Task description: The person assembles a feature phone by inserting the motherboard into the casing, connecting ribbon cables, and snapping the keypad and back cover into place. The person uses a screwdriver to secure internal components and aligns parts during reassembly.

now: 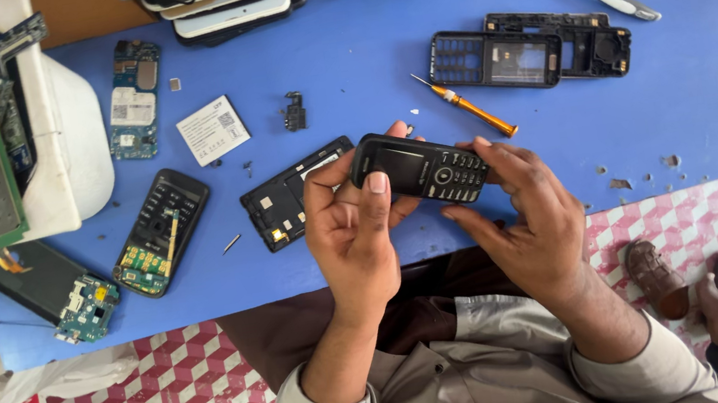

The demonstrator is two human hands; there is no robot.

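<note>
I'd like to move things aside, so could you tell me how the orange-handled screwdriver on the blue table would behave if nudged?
The orange-handled screwdriver looks slim and round, so it would probably roll on the flat blue table. It seems light and stiff. Its thin tip could likely snag the black phone frame nearby.

Blk keypad phone (422, 167), blue table (717, 86), orange screwdriver (469, 106)

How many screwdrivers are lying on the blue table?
1: an orange-handled screwdriver lies on the blue table, just above the keypad phone held in both hands, below the empty black phone frames. Others may be hidden among the parts.
</note>
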